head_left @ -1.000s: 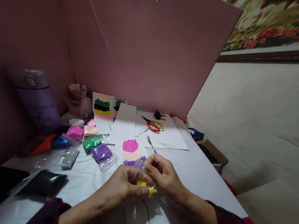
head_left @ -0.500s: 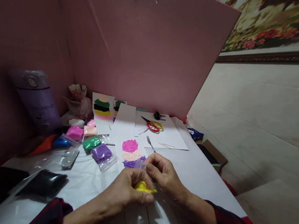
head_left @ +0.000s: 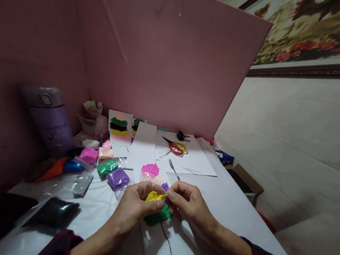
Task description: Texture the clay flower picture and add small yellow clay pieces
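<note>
My left hand [head_left: 137,205] is closed around a small clear bag holding yellow clay [head_left: 154,195]. My right hand [head_left: 186,200] pinches the same yellow clay at its right tip. Both hover just above a white paper card [head_left: 157,241] bearing a clay picture: a pink layer [head_left: 150,169] at the top, a purple bit [head_left: 165,186], and a green layer [head_left: 159,217] showing under my hands. A fork [head_left: 174,169] lies just beyond my right hand.
Bagged clay lies at the left: purple [head_left: 117,178], green [head_left: 107,166], pink [head_left: 88,155], blue [head_left: 72,166], black [head_left: 54,212]. A purple flask [head_left: 50,121] stands by the pink board [head_left: 166,59]. Red-and-yellow scissors [head_left: 175,146] rest on paper. The table's edge drops at right, over a cardboard box [head_left: 244,180].
My hands rose slightly with the yellow clay, uncovering a green layer on the card below. The right hand now pinches the clay's tip. The view shifted a little.
</note>
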Action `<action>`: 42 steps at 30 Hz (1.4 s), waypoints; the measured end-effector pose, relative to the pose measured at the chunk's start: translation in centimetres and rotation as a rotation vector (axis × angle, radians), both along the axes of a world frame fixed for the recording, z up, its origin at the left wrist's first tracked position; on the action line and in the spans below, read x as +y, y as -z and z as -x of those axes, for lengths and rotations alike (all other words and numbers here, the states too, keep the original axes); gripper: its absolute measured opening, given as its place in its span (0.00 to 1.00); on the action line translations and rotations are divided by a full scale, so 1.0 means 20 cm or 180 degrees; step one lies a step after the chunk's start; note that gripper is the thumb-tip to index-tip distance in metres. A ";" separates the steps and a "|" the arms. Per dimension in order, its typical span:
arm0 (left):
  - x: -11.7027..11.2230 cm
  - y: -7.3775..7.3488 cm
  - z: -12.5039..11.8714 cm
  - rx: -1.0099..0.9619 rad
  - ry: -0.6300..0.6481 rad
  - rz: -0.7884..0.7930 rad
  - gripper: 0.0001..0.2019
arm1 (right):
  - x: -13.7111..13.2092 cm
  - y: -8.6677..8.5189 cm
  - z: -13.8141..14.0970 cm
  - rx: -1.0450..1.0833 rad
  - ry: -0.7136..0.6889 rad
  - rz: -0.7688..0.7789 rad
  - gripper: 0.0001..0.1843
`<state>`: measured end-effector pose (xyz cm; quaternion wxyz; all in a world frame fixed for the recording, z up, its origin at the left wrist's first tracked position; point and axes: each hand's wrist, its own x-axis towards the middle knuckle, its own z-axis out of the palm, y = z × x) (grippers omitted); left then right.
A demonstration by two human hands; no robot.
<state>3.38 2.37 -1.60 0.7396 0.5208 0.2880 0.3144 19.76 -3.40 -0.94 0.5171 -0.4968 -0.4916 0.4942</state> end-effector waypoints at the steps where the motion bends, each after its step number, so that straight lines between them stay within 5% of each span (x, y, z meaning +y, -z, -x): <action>1: 0.00 -0.01 0.00 0.0049 -0.0018 -0.0022 0.20 | 0.00 -0.01 0.00 -0.0029 0.0006 0.0007 0.23; 8: -0.02 -0.08 0.00 0.0141 -0.0156 -0.0036 0.20 | 0.00 -0.02 0.01 -0.0220 0.0046 -0.0155 0.20; 19: -0.02 -0.05 0.00 0.0238 -0.0178 -0.0230 0.14 | -0.02 -0.04 0.00 -0.0587 0.0033 -0.0382 0.11; 42: -0.06 -0.08 -0.04 0.0511 -0.0304 -0.0437 0.14 | -0.03 -0.03 0.02 -0.0604 0.0126 -0.0608 0.10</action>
